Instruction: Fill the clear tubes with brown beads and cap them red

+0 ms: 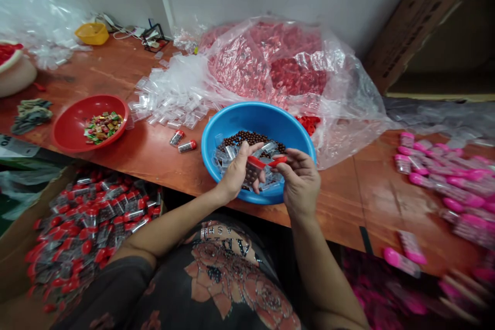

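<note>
In the head view, the left hand (pixel 235 171) is grasping a small clear plastic container (pixel 255 166) holding dark beads, while the right hand (pixel 303 178) is pinching a small red plastic piece (pixel 277 161) just beside it. Both are hovering over a round blue plastic basin (pixel 207 152) — it is sitting at the front edge of the reddish-brown table (pixel 174 167), holding brown beads (pixel 249 138) and clear plastic pieces (pixel 222 157).

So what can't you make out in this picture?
All in the head view:
- Printing on the cardboard box: too blurred to read.
- Pale bowl: cut off by the left edge.
- Floor of the blue basin: hidden by beads, clear containers, left hand and right hand.
- Co-worker's hand, lower right: smeared by motion.
</note>
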`<state>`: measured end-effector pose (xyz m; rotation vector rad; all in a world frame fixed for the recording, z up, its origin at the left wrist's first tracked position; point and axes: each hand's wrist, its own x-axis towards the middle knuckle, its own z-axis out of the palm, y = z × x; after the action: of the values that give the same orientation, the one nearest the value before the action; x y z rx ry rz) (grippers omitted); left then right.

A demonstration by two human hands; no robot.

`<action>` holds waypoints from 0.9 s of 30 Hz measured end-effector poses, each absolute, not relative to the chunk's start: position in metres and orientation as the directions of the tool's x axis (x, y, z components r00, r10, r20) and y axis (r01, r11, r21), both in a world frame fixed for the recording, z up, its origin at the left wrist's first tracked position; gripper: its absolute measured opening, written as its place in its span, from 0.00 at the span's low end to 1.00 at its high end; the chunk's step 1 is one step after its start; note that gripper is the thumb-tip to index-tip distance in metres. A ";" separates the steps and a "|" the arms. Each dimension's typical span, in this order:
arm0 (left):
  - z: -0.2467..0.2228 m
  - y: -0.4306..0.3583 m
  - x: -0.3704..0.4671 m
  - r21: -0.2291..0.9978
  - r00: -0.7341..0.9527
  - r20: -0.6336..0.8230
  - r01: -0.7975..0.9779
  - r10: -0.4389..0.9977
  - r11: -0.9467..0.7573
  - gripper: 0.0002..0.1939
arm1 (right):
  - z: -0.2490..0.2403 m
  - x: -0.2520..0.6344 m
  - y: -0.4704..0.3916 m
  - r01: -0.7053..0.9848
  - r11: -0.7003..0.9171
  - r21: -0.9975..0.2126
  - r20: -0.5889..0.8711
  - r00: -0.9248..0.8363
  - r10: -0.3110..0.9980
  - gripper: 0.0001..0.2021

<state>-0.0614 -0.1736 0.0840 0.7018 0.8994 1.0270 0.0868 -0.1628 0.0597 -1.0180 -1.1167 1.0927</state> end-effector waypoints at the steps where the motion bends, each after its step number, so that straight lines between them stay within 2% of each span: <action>1: 0.082 -0.175 -0.061 0.849 0.250 -0.289 -0.379 0.924 0.368 0.41 | 0.061 0.085 -0.163 -0.132 0.166 -0.977 0.153 0.105 0.983 0.12; 3: 0.079 -0.176 -0.061 0.870 0.251 -0.286 -0.336 0.925 0.361 0.43 | 0.063 0.082 -0.165 -0.012 0.207 -0.978 0.206 0.031 0.978 0.11; 5: 0.080 -0.176 -0.060 0.881 0.228 -0.288 -0.317 0.930 0.350 0.43 | 0.066 0.081 -0.168 0.212 0.356 -0.910 0.329 -0.152 0.932 0.17; 8: 0.086 -0.175 -0.062 0.897 0.200 -0.291 -0.283 0.936 0.339 0.40 | 0.068 0.082 -0.171 0.484 0.629 -0.609 0.486 -0.399 0.778 0.36; 9: 0.087 -0.175 -0.062 0.901 0.199 -0.292 -0.271 0.936 0.338 0.39 | 0.070 0.082 -0.171 0.540 0.679 -0.498 0.516 -0.445 0.732 0.39; 12: 0.089 -0.173 -0.066 0.900 0.182 -0.298 -0.272 0.937 0.340 0.32 | 0.074 0.082 -0.166 0.609 0.750 -0.258 0.573 -0.528 0.626 0.37; 16: 0.085 -0.177 -0.069 0.913 0.154 -0.269 -0.273 0.951 0.303 0.28 | 0.079 0.077 -0.159 0.578 0.812 -0.083 0.606 -0.618 0.501 0.33; 18: 0.085 -0.182 -0.071 0.932 0.134 -0.246 -0.240 0.960 0.272 0.27 | 0.080 0.072 -0.159 0.557 0.829 -0.056 0.608 -0.640 0.470 0.32; 22: 0.090 -0.184 -0.097 0.986 0.061 -0.120 -0.111 0.991 0.126 0.28 | 0.083 0.061 -0.160 0.525 0.845 -0.102 0.571 -0.665 0.482 0.35; 25: 0.087 -0.162 -0.146 0.991 -0.221 0.129 0.070 0.967 -0.117 0.25 | 0.082 0.075 -0.140 0.538 0.817 -0.208 0.578 -0.606 0.546 0.42; 27: 0.074 -0.139 -0.183 0.935 -0.438 0.297 0.312 0.849 -0.166 0.23 | 0.074 0.102 -0.113 0.608 0.702 -0.370 0.626 -0.395 0.672 0.37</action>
<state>-0.1833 -0.1387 0.0741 1.3228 1.6677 1.6383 0.1020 -0.1129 0.0740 -0.9738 -2.1159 0.1031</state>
